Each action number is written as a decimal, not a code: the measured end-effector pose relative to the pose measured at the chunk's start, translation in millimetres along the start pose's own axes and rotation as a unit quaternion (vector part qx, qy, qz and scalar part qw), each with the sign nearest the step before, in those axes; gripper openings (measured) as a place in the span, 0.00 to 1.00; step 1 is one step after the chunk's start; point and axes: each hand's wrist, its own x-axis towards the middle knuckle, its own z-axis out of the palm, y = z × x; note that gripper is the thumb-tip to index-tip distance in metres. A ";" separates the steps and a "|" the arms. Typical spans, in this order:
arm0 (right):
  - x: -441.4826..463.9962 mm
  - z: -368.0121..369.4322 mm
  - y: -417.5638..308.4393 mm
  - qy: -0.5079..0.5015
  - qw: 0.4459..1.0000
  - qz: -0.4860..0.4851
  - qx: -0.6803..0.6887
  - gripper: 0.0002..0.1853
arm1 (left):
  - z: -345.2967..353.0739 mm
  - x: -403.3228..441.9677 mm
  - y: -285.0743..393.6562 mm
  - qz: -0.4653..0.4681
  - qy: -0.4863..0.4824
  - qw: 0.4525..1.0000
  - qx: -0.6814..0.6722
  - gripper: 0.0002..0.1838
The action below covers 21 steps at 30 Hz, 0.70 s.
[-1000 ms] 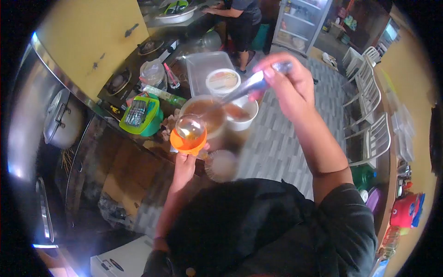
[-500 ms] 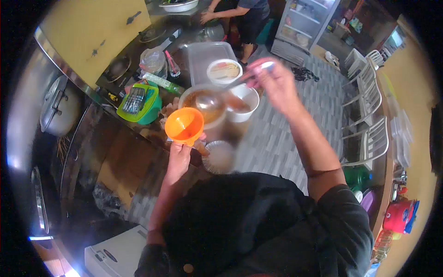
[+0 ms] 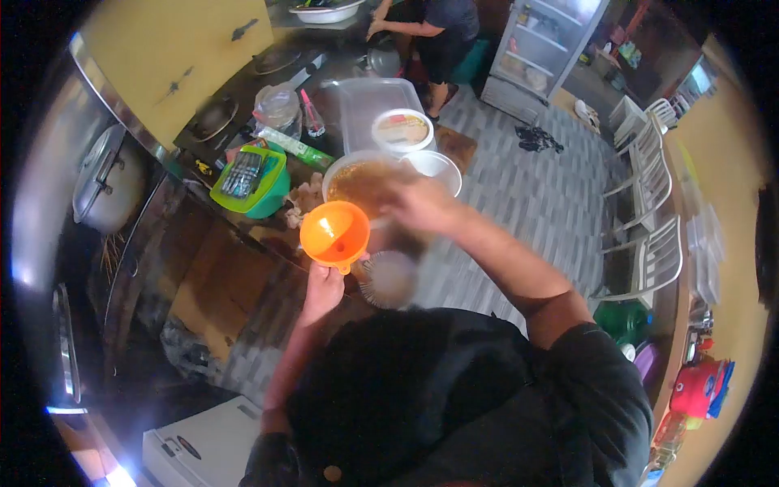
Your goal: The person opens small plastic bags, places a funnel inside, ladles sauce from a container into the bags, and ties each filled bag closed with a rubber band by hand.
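My left hand (image 3: 324,290) is closed around the lower part of an orange funnel (image 3: 315,230), whose wide mouth faces up. What lies under the funnel is hidden. My right hand (image 3: 423,203) is blurred over the right side of a large tub of brown liquid (image 3: 350,180). It appears closed on the ladle seen in it half a second earlier; the ladle itself is lost in the blur. Behind the tub stands a white lidded tub (image 3: 403,130), and right of it a white bucket (image 3: 448,172). A pale fluted-edged object (image 3: 389,280) lies below my right hand.
A green container (image 3: 272,195) with a packet on its lid, a green box (image 3: 296,148) and a red-topped bottle (image 3: 312,118) stand left. Another person (image 3: 442,32) works at the far counter. White chairs (image 3: 649,252) line the right side.
My right hand has swung down and left from its raised position to the tub of liquid. The ladle no longer shows clearly. The funnel has shifted slightly right and down in view.
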 end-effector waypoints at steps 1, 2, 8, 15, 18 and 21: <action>-1.7 -2.2 -3.8 0.080 0.997 -0.010 -0.007 0.15 | 0.4 -1.1 -1.2 0.024 0.011 1.000 0.015 0.11; -4.2 -6.0 -8.8 0.158 0.987 -0.020 -0.012 0.16 | 0.9 -2.1 -2.4 0.048 0.024 0.998 0.030 0.11; -36.4 -52.2 -60.1 0.060 0.982 -0.148 0.104 0.18 | 6.1 -4.1 -21.6 -0.037 0.000 0.993 -0.111 0.12; -45.2 -30.2 -55.7 0.094 0.985 -0.142 0.025 0.14 | 14.1 0.0 -40.6 0.036 0.026 0.997 -0.066 0.11; -51.5 -32.4 -50.7 0.093 0.983 -0.157 0.017 0.14 | 12.0 -1.5 -40.6 0.022 -0.004 0.996 -0.081 0.11; -60.1 -36.2 -51.3 0.132 0.983 -0.113 0.061 0.13 | 12.0 2.9 -15.0 0.010 -0.033 0.999 -0.036 0.09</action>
